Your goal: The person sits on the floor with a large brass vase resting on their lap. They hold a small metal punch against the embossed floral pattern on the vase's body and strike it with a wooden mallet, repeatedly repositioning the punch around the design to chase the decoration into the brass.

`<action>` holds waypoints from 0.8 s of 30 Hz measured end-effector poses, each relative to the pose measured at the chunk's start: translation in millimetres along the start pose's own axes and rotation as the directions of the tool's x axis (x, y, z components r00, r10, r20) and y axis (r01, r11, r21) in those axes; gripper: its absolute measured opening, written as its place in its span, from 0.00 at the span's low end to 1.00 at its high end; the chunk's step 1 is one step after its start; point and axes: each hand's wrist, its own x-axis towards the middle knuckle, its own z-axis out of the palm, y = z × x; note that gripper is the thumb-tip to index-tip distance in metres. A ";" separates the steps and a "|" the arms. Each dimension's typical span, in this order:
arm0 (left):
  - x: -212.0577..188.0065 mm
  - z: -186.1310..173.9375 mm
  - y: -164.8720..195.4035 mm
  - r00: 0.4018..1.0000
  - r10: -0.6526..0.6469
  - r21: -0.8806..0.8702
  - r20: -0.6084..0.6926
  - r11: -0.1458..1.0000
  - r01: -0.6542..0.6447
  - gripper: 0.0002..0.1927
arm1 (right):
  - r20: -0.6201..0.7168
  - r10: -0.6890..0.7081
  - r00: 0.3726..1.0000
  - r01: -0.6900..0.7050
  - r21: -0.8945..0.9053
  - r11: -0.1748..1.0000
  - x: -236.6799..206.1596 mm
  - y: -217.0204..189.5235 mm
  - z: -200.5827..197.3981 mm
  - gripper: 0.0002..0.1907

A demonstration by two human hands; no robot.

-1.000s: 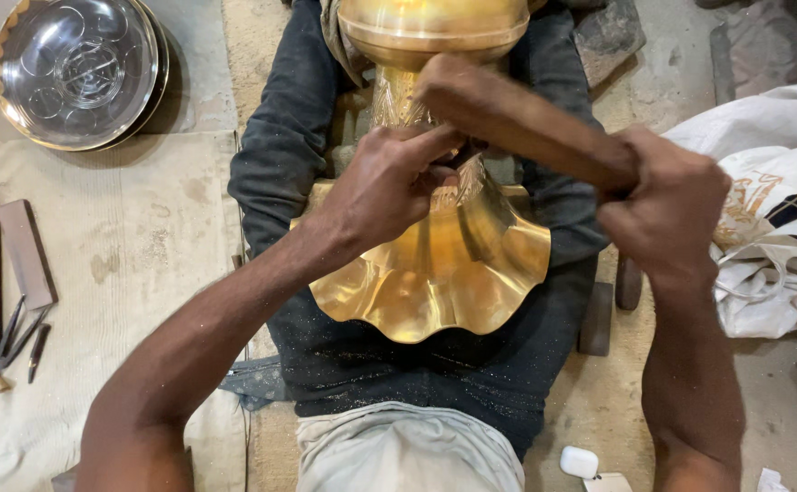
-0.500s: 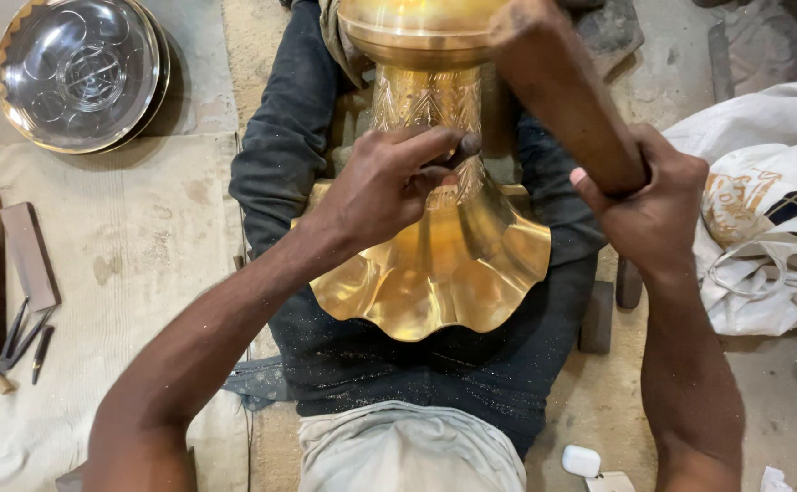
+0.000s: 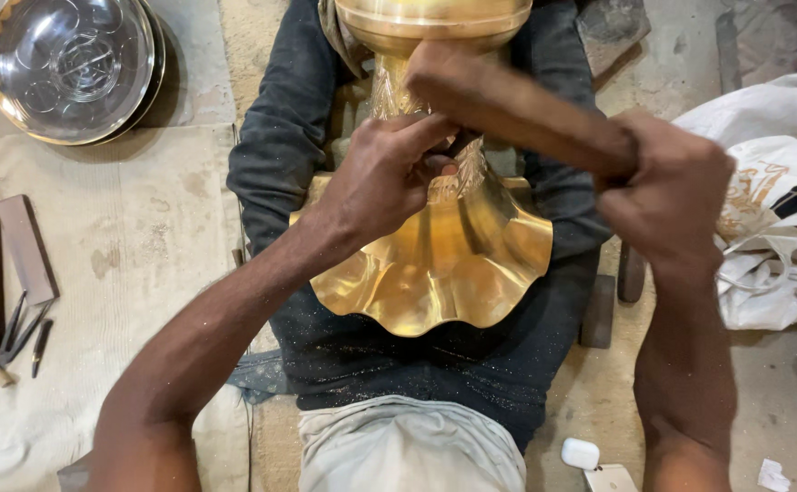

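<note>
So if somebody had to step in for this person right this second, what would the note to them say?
Left hand: closed around a small dark tool, its tip pressed to the patterned stem of the brass vessel.
Right hand: gripping a wooden mallet, raised across the stem above the left hand.
The vessel lies across the lap, scalloped foot towards the body.
Done: the stem already shows pattern. How much remains cannot be told.
Spare tools and wooden blocks lie on the cloth to the left, a steel plate beyond them.
</note>
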 end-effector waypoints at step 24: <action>-0.5 -0.4 2.1 0.997 0.041 -0.061 -0.064 0.997 -0.044 0.15 | 0.028 0.041 0.999 -0.043 0.082 0.996 5.9 -15.5 -16.5 0.09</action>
